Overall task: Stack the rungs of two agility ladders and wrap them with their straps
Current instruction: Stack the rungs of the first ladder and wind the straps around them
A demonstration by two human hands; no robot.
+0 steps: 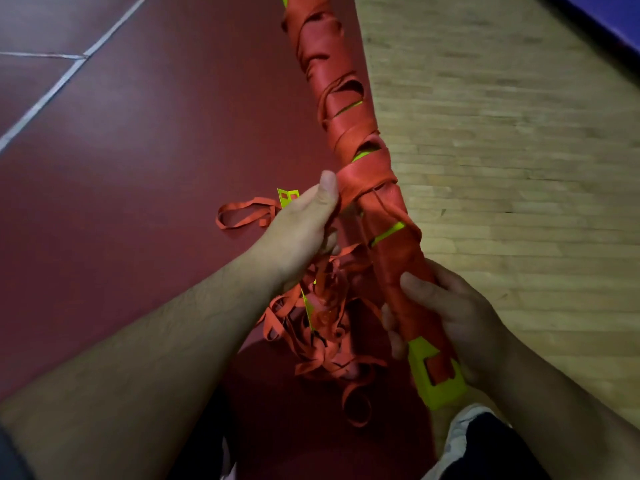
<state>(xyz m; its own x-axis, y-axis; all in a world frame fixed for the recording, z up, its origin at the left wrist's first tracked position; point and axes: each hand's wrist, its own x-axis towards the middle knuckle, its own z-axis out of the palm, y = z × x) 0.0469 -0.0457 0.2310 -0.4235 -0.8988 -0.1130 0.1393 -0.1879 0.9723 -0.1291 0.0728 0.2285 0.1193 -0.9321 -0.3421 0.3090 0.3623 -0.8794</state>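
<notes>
Right hand point(446, 306) curls its fingers point(394, 337) round the rung bundle point(349, 109) to steady it, while left hand point(304, 220) pinches the strap point(353, 178) taut for winding.

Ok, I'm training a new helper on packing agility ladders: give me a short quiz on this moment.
1. Fill in: the left hand holds a turn of orange ___ against the wrapped bundle.
2. Which grips the bundle near its yellow end? A) left hand B) right hand C) neither
3. True or false: everything is already wound on.
Key: 1 strap; 2 B; 3 false, loose strap lies heaped on the floor.
</notes>
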